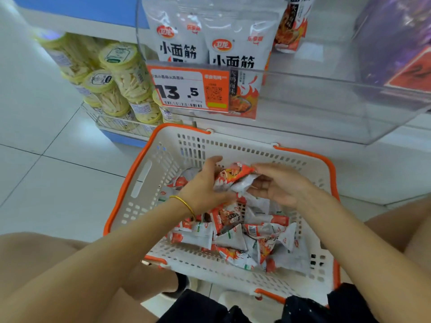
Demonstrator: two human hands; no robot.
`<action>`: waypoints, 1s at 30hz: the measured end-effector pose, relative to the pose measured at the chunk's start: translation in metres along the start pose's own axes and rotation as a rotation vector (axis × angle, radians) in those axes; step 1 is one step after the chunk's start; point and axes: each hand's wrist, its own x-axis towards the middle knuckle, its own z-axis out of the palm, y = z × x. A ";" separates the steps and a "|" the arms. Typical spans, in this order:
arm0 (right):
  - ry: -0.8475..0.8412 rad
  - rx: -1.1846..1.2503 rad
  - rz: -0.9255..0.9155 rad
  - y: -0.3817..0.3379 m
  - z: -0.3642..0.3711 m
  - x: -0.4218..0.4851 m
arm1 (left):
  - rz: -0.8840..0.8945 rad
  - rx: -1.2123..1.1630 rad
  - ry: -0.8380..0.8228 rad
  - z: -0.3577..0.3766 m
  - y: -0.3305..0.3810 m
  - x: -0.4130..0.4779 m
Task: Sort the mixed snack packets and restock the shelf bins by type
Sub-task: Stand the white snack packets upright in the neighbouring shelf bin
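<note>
Head view, centre frame: my left hand [205,183] and right hand [277,185] pinch small orange-white snack packets [233,177] above the basket [149,169] (gather matching prints before lifting them to the clear bin [326,108]).

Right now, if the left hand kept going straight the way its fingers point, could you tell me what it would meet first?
Probably the far wall of the white basket, past the packets the left hand and right hand hold together; depth is unclear.

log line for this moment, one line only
phase: sorting | left hand + right hand: holding snack packets | over basket | shelf bin: not reached
</note>
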 end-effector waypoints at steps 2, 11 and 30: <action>0.023 -0.087 -0.080 0.000 -0.006 0.002 | -0.123 -0.120 -0.003 -0.007 -0.002 0.000; 0.048 -0.428 -0.315 0.004 -0.005 -0.004 | -0.507 -0.799 -0.047 -0.008 -0.010 0.009; -0.182 -0.689 -0.274 0.011 0.002 -0.009 | -0.084 0.015 -0.134 -0.010 0.002 -0.003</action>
